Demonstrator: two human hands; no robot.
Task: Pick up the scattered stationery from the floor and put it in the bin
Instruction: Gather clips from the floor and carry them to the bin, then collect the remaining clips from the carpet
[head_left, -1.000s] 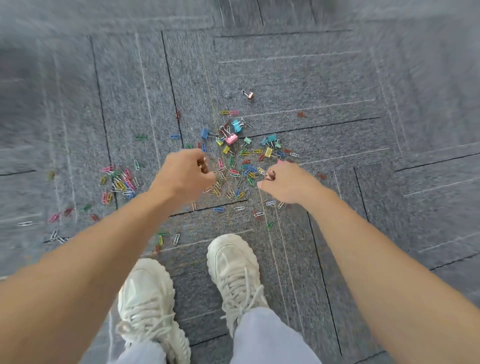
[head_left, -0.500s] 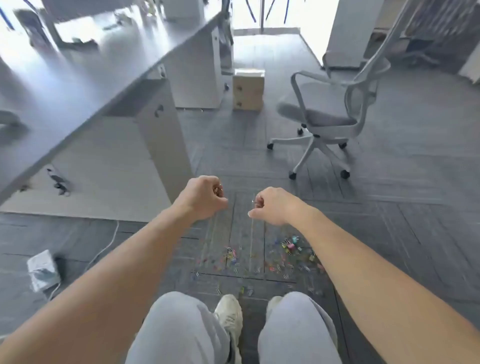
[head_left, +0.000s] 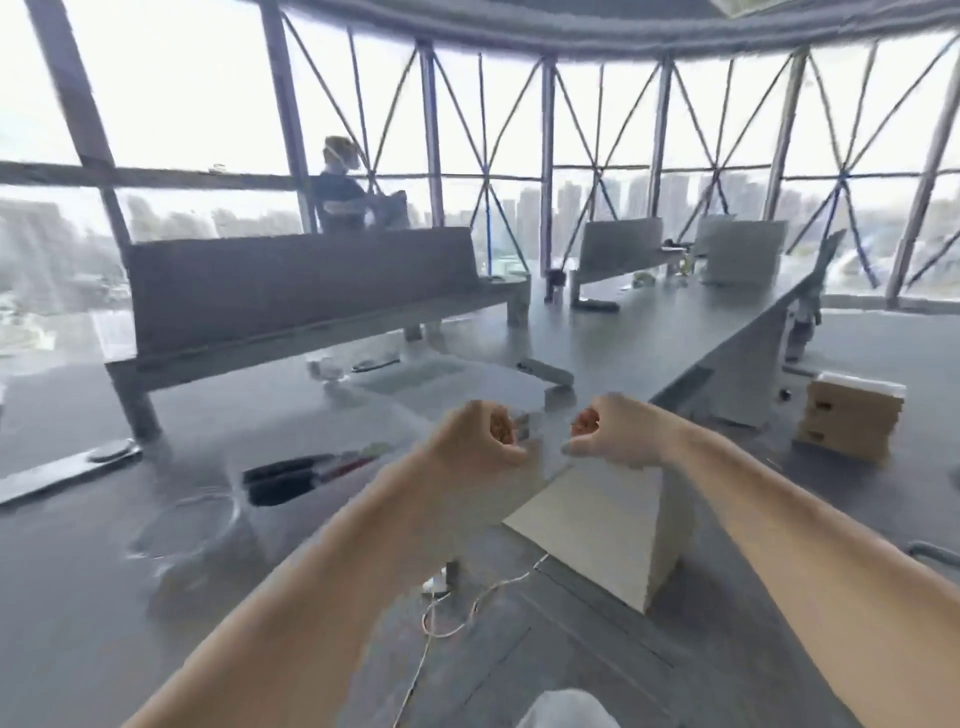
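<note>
**Transfer stage: both hands loaded, drop point unconfirmed**

Windows (head_left: 597, 130) with a crossed lattice frame fill the far side of the room. Below them a long grey surface (head_left: 208, 415) runs across the view, carrying a low partition screen (head_left: 301, 280). A person (head_left: 340, 192) stands beyond the screen. The pale end panel (head_left: 597, 535) of the surface stands directly under the hands, and the grey floor (head_left: 571, 649) shows beneath it. A stack of cardboard boxes (head_left: 852, 415) sits on the floor to the right, well apart.

Both forearms reach forward at surface height. The left hand (head_left: 478, 441) and the right hand (head_left: 618, 434) are each closed in a fist, near one another but not touching. They hover at the edge of the surface.

A clear round vessel (head_left: 184, 525) stands on the surface, left of the hands. It may be the bin, but blur prevents confirmation. Dark pens (head_left: 296, 475) lie between it and the left hand. A thin white cable (head_left: 467, 608) trails on the floor below.

The stationery (head_left: 501, 434) shows only as small reddish specks inside the curl of each fist. Individual pieces cannot be told apart. The scattered remainder on the floor is out of view.

Assessment: the step in hand is the carry from floor to bin. The next move calls for locating the bin, bringing each fist squarely over its mouth, and opening the fingers low enough that no small piece bounces out.
</note>
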